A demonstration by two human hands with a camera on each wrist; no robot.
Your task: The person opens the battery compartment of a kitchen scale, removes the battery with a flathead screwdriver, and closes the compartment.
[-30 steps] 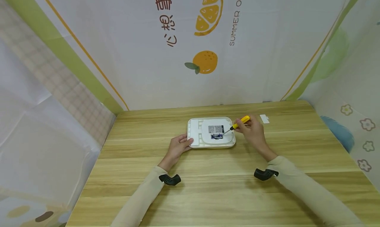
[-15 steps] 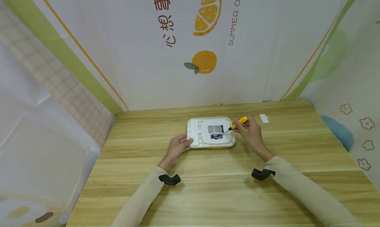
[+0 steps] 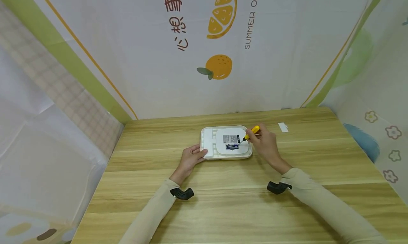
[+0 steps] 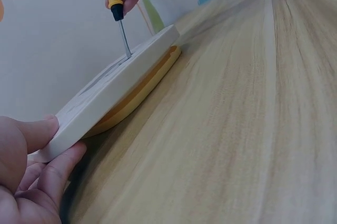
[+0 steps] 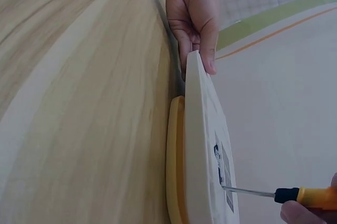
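Note:
A white flat device (image 3: pixel 208 141), shaped like a kitchen scale, lies underside up, with a printed label and an uncovered battery compartment (image 3: pixel 232 147) showing blue batteries. Its left end is pinched by my left hand (image 3: pixel 188 160), thumb on top and fingers beneath. A rounded yellow part (image 4: pixel 134 100) shows below the white body in both wrist views. My right hand (image 3: pixel 267 145) grips a screwdriver (image 3: pixel 253 131) by its yellow handle. The metal shaft (image 4: pixel 125 39) slants down, its tip right at the compartment's right end.
A small white battery cover (image 3: pixel 283 127) lies on the wooden table (image 3: pixel 229 208), right of the device and beyond my right hand. Behind the table hangs a white cloth (image 3: pixel 271 74) printed with oranges. Another printed cloth (image 3: pixel 382 95) borders the right side.
My right hand has shifted a little to the left, and the screwdriver stands steeper, its tip still at the compartment. The left hand and the device hold their place.

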